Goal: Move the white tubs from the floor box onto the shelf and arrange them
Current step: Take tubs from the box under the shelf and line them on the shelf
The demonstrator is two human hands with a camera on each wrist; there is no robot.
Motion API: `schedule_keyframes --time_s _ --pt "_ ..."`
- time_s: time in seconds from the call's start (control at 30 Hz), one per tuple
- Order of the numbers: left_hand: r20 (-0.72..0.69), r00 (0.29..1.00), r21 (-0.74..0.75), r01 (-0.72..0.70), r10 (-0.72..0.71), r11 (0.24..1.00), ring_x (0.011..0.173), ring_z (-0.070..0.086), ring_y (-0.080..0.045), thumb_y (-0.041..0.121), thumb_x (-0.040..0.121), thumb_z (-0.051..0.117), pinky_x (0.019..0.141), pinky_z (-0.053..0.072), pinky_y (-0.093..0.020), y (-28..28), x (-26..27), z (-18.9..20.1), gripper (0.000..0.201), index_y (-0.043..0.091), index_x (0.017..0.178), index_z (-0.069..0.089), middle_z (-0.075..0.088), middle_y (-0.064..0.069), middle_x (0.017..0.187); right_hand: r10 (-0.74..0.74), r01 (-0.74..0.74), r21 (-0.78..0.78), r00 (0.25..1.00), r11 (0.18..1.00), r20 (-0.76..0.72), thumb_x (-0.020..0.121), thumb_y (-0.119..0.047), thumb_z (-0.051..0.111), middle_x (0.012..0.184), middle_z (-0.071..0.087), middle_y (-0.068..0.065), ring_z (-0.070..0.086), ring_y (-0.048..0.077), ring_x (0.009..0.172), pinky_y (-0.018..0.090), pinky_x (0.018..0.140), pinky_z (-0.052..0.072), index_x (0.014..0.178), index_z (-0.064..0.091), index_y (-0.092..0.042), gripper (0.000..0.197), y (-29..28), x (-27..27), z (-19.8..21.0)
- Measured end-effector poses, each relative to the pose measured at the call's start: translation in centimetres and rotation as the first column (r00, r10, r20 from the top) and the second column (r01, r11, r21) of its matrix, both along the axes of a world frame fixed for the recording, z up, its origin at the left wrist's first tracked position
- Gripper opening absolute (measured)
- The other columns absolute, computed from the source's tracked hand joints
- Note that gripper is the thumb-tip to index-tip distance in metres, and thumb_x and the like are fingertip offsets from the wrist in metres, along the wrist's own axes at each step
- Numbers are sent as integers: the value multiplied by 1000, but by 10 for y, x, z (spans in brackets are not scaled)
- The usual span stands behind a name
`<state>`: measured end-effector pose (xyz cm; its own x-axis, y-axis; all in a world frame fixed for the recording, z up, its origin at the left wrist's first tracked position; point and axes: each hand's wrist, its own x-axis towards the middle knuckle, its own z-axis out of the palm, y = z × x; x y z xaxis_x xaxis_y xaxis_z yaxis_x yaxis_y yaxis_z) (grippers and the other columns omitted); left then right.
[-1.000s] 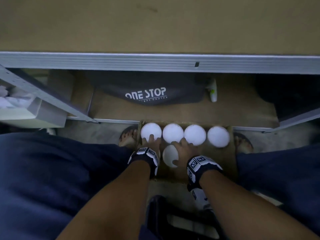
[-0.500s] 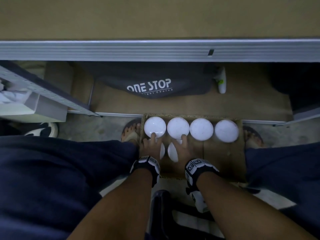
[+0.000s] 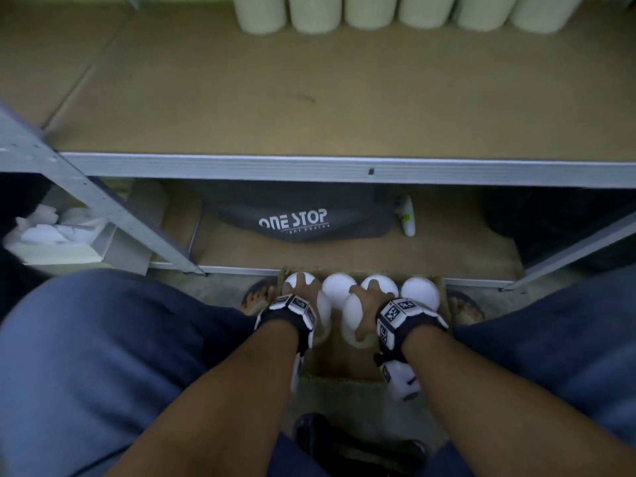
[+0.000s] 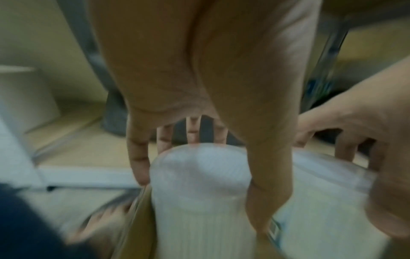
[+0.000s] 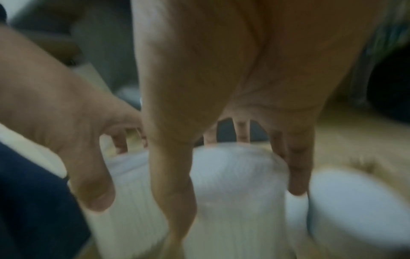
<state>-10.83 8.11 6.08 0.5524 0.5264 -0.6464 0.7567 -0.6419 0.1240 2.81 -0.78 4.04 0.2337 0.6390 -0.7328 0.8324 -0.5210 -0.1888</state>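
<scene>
An open cardboard box [image 3: 344, 359] on the floor between my feet holds white ribbed tubs with round lids. My left hand [image 3: 301, 292] grips one front tub [image 3: 324, 311] from above, fingers spread round its lid [image 4: 199, 175]. My right hand [image 3: 366, 299] grips the tub beside it [image 3: 351, 313] the same way [image 5: 239, 175]. Behind them a back row of tubs [image 3: 339, 287] stands in the box, the right-most [image 3: 420, 292] uncovered. Above is the brown shelf [image 3: 309, 98], with several white tubs [image 3: 371, 12] lined along its back.
The shelf's metal front rail [image 3: 344, 168] hangs over the box, and a slanted metal upright [image 3: 86, 201] is at the left. On the lower board lie a grey "ONE STOP" bag [image 3: 299, 222] and a small white bottle [image 3: 407, 218]. My sandalled feet [image 3: 256, 297] flank the box.
Both hands have closed round the two front tubs, which now appear raised a little against the back row. The head view has tilted up and now shows the shelf top.
</scene>
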Motion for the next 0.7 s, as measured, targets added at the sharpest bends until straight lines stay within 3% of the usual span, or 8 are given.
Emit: schedule_keyframes --time_s 0.1,0.17,0.27,0.37,0.57,0.7 --pt "28 999 -6 -43 43 999 136 32 -39 40 58 78 105 39 -54 7 10 34 98 23 141 27 28 -7 147 51 -52 85 999 995 14 43 -42 77 133 47 4 54 30 116 46 91 51 123 39 -38 89 8 13 38" --pt "70 997 -4 -44 44 999 129 42 -37 44 48 83 99 46 -52 13 17 57 106 23 138 31 32 -6 142 26 -31 122 999 992 40 38 -42 78 132 51 4 58 29 109 42 87 54 120 44 -36 89 10 18 72" --pt "118 992 54 27 -33 998 121 49 -33 48 49 83 97 49 -48 17 25 102 94 25 131 42 41 -4 131 57 -69 143 995 987 81 51 -40 81 129 43 7 56 32 112 43 88 53 132 40 -28 92 9 23 122" --pt "153 984 83 79 -91 993 116 52 -31 49 51 83 93 51 -46 20 31 143 89 27 129 45 43 -3 124 59 -73 159 994 985 91 61 -34 81 122 38 5 55 32 108 43 82 53 131 38 -29 82 4 29 167" --pt "279 949 130 117 -149 985 120 49 -26 43 59 84 100 47 -39 18 38 219 87 26 135 44 42 -2 129 46 -73 241 993 968 113 66 -33 81 130 35 2 54 28 111 40 77 54 137 34 -34 86 -12 39 248" --pt "385 907 147 123 -172 981 121 48 -21 41 62 84 98 46 -32 18 37 256 85 27 136 44 43 1 133 28 -84 376 988 923 153 61 -36 83 130 41 -2 51 24 117 43 92 51 137 39 -37 88 -24 48 289"
